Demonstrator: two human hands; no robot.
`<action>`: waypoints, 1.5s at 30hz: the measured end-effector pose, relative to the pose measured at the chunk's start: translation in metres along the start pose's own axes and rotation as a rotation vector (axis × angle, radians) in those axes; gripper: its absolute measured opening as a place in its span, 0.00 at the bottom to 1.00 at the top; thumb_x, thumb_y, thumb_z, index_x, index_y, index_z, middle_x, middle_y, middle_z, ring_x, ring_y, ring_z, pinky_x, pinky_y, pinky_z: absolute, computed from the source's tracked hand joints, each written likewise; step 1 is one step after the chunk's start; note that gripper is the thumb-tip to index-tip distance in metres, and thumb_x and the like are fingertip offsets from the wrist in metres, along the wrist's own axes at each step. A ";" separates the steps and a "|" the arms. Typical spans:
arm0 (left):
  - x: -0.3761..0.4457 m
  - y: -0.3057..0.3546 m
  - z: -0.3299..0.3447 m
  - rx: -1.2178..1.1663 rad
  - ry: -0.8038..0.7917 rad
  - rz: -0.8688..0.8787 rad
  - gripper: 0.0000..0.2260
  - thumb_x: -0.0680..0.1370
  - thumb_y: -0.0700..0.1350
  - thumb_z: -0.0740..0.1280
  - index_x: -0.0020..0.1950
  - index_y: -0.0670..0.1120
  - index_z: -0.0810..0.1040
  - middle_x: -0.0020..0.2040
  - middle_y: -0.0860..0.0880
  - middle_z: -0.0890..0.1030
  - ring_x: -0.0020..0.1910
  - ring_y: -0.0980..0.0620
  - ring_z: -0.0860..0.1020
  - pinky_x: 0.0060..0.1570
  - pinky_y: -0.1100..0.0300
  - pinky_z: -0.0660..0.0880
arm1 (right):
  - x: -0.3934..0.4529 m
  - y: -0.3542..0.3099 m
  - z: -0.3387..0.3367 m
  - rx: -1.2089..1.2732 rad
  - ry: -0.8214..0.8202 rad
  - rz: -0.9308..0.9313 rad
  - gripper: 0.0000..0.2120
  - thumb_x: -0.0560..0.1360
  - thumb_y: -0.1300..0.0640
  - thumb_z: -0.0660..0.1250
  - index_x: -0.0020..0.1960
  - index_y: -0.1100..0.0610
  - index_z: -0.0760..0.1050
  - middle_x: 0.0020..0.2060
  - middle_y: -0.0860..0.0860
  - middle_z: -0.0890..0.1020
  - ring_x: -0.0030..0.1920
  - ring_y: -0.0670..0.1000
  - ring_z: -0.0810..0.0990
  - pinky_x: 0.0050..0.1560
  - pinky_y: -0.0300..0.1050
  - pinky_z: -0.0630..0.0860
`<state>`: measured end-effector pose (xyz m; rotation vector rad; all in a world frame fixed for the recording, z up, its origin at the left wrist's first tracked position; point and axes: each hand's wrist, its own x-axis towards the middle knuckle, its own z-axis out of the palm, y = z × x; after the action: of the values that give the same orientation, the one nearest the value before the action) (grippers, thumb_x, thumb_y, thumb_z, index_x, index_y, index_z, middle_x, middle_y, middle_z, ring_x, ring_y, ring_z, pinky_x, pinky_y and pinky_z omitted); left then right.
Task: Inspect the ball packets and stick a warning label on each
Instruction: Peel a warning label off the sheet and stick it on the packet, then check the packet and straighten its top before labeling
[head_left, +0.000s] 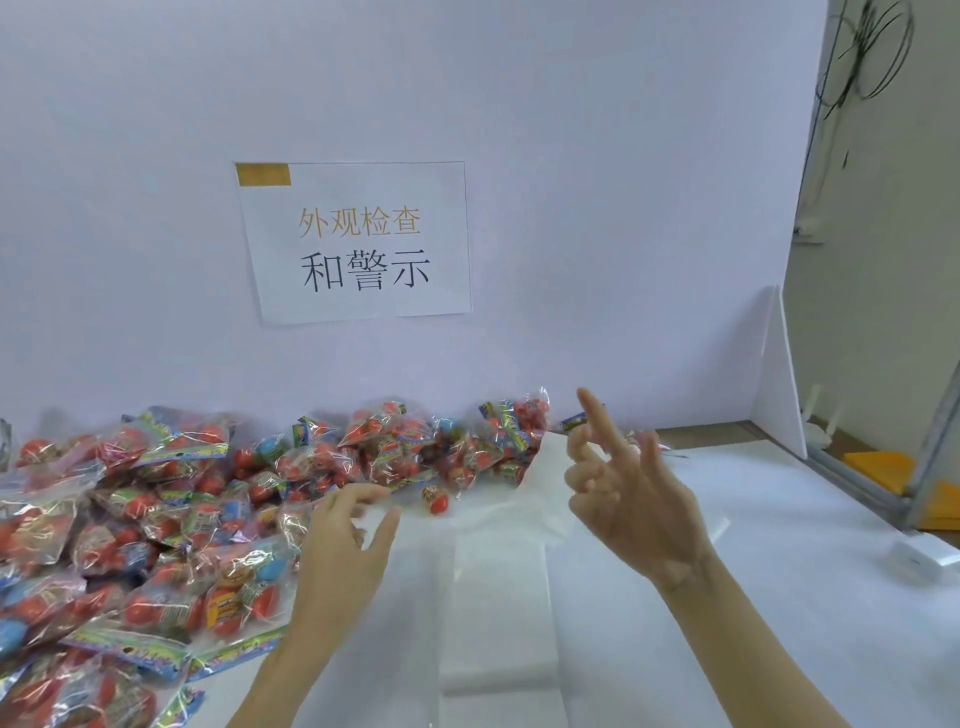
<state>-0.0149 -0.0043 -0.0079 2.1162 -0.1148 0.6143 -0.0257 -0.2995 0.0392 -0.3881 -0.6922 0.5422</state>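
Largest thing I saw: white backboard, standing upright behind the table. Printed sign with Chinese characters was stuck to it, directly above the packet heap.

Ball packets lay in a big heap on the table along the backboard's foot, spreading from its left end to about its middle and forward toward me. Clear bags, mostly red balls, a few blue ones. One loose red ball sat on the table just in front of the heap's right end.

White label strip ran from my near edge toward the backboard, far end lifted and curling up just right of the heap.

Left hand was at the heap's right edge, fingers loosely curved, thumb spread, gripping nothing I could see. Right hand was raised, palm facing me, index finger straight up, other fingers bent; its fingertips were at the strip's lifted end, but I couldn't tell whether they pinched it.

Small white block lay on the table far right of the heap.
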 end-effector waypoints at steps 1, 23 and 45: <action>0.000 -0.011 -0.001 0.218 0.044 0.084 0.11 0.77 0.40 0.76 0.58 0.46 0.83 0.61 0.44 0.81 0.58 0.56 0.78 0.56 0.61 0.72 | 0.002 0.003 -0.003 -0.037 0.056 0.025 0.25 0.85 0.54 0.64 0.81 0.56 0.66 0.61 0.58 0.80 0.51 0.54 0.80 0.53 0.47 0.78; -0.009 0.005 0.010 0.066 -0.163 0.441 0.35 0.75 0.53 0.77 0.79 0.52 0.66 0.69 0.56 0.71 0.71 0.66 0.66 0.67 0.76 0.62 | 0.018 0.059 -0.025 -0.801 0.659 0.143 0.24 0.75 0.44 0.74 0.69 0.52 0.80 0.60 0.54 0.86 0.60 0.53 0.85 0.55 0.42 0.81; -0.013 0.035 0.009 -0.752 -0.223 -0.336 0.08 0.82 0.41 0.69 0.58 0.46 0.86 0.53 0.45 0.87 0.50 0.46 0.85 0.48 0.58 0.81 | 0.025 0.067 -0.016 -1.039 0.767 0.076 0.15 0.87 0.59 0.58 0.58 0.53 0.84 0.51 0.52 0.89 0.51 0.51 0.87 0.52 0.40 0.82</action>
<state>-0.0336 -0.0339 0.0079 1.4154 -0.0916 0.0946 -0.0207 -0.2342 0.0065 -1.5058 -0.1511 0.0262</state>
